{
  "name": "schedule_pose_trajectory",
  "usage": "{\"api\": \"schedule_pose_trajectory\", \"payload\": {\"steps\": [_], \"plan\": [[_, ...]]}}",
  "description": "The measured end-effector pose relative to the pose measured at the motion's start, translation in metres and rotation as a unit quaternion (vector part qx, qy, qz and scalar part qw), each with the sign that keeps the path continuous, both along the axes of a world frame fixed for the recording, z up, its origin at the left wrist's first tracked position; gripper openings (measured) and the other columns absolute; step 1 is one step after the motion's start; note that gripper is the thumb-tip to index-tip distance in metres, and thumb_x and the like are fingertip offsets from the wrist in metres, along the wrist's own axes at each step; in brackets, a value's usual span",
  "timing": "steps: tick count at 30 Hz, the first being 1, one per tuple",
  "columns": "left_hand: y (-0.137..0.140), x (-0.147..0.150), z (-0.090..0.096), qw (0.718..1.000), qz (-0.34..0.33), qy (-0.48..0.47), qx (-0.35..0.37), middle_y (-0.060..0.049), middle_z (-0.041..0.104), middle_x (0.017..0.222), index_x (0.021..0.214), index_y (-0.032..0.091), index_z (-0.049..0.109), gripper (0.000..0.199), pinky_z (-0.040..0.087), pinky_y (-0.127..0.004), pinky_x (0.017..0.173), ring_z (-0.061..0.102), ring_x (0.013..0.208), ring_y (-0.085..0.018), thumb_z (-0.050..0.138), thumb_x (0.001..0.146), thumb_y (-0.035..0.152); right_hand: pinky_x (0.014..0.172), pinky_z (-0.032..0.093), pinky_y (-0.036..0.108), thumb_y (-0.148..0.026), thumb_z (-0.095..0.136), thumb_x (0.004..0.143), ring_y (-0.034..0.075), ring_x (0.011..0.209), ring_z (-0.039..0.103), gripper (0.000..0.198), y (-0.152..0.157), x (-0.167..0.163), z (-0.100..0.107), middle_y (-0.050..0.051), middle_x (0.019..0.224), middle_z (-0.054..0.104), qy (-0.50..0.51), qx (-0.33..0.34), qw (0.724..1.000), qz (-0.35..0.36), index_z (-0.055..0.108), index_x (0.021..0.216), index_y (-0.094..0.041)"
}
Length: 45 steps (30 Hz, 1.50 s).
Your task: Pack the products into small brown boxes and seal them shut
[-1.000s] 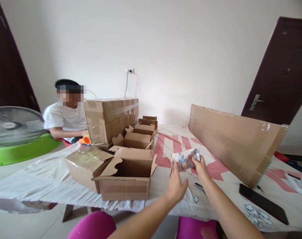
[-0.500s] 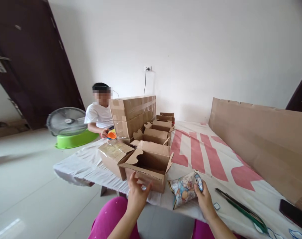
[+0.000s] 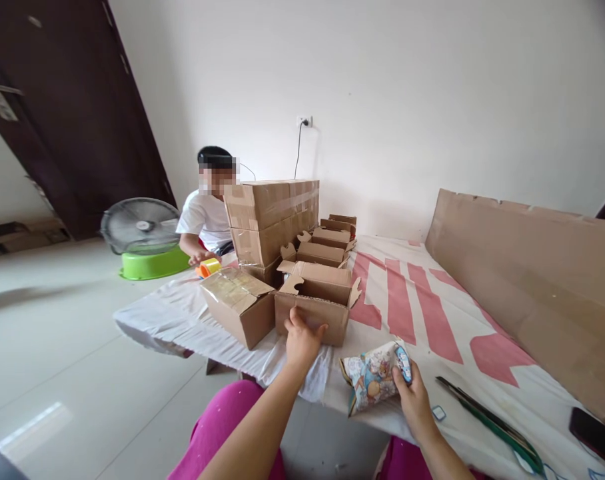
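Puffy plastic bag with white, blue and brown pictures (image 3: pixel 372 379): sits between my two hands as I watch from far off, but only the right one has it. It is by the near edge of the white cloth with red shapes (image 3: pixel 398 297) — I can't tell if it rests there or hangs just over.
Long way of the bag: mostly side to side, a bit slanted. In my view the right end is higher, and the left end points toward my other arm.
Bare right hand (image 3: pixel 410 392): pinching the bag's right end, by the little blue label.
Bare left hand (image 3: pixel 302 341): fingers and thumb spread, touching the front wall of the open brown cardboard box (image 3: pixel 335 327). It is apart from the bag.
Bag to box: the box is to the left and farther from me, with its open top facing up. They are near, not touching.
Nearest hand: right for the bag, left for the box — the two hands are apart.
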<state>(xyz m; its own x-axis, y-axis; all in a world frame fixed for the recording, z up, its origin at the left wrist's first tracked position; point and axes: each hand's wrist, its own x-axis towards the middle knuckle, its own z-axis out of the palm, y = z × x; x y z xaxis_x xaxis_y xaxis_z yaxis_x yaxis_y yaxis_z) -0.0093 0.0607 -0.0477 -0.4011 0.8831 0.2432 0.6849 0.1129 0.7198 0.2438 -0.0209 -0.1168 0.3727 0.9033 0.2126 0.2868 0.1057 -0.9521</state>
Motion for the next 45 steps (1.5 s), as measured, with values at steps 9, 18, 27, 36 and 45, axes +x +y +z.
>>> {"api": "schedule_pose_trajectory", "payload": {"steps": [9,18,27,36,45], "plan": [[0.090,0.022,0.003,0.999,0.034,-0.025,-0.018,-0.023,0.041,0.129,0.145,0.013,0.016,0.092,0.049,-0.048,0.086,0.063,0.104,-0.039,0.068,0.077,0.047,0.087,0.050,0.035,-0.056,0.056,0.080,0.026,0.101,0.064,0.050,0.002,0.000,-0.006,0.009,0.107,0.070,-0.018,0.009,1.000,0.003,0.058,0.114,-0.019],[0.130,0.007,0.006,0.995,-0.028,-0.084,-0.045,-0.024,0.034,0.141,0.148,0.020,0.017,0.091,0.043,-0.051,0.099,0.053,0.122,-0.038,0.071,0.075,0.031,0.089,0.050,0.035,-0.052,0.056,0.082,0.025,0.100,0.065,0.046,0.001,-0.001,-0.004,0.009,0.106,0.070,-0.038,0.024,0.999,0.005,0.058,0.114,-0.019],[0.042,0.030,0.004,0.957,-0.262,-0.113,-0.058,-0.009,0.068,0.110,0.107,0.020,0.064,0.036,0.049,-0.030,0.091,0.063,0.106,-0.023,0.064,0.080,0.043,0.079,0.050,0.034,-0.061,0.053,0.081,0.025,0.087,0.065,0.051,-0.003,-0.004,0.004,0.008,0.093,0.070,-0.076,-0.011,0.997,0.009,0.057,0.110,-0.018],[-0.020,0.022,0.033,0.843,-0.459,0.242,-0.141,-0.006,0.071,0.099,0.122,0.030,0.058,0.075,0.051,-0.037,0.081,0.068,0.094,-0.032,0.084,0.052,0.038,0.077,0.053,0.034,-0.061,0.055,0.080,0.023,0.085,0.066,0.058,-0.005,-0.005,0.002,0.012,0.108,0.069,-0.032,0.007,0.998,0.055,0.055,0.118,-0.017],[0.044,-0.030,0.047,0.923,-0.226,0.305,-0.056,-0.016,0.029,0.155,0.143,0.021,0.038,0.072,0.010,-0.058,0.114,0.016,0.146,-0.035,0.057,0.075,0.006,0.067,0.053,0.033,-0.063,0.053,0.080,0.016,0.062,0.063,0.056,0.000,-0.005,-0.005,0.009,0.097,0.068,-0.034,-0.031,0.997,0.054,0.053,0.113,-0.017]]}}
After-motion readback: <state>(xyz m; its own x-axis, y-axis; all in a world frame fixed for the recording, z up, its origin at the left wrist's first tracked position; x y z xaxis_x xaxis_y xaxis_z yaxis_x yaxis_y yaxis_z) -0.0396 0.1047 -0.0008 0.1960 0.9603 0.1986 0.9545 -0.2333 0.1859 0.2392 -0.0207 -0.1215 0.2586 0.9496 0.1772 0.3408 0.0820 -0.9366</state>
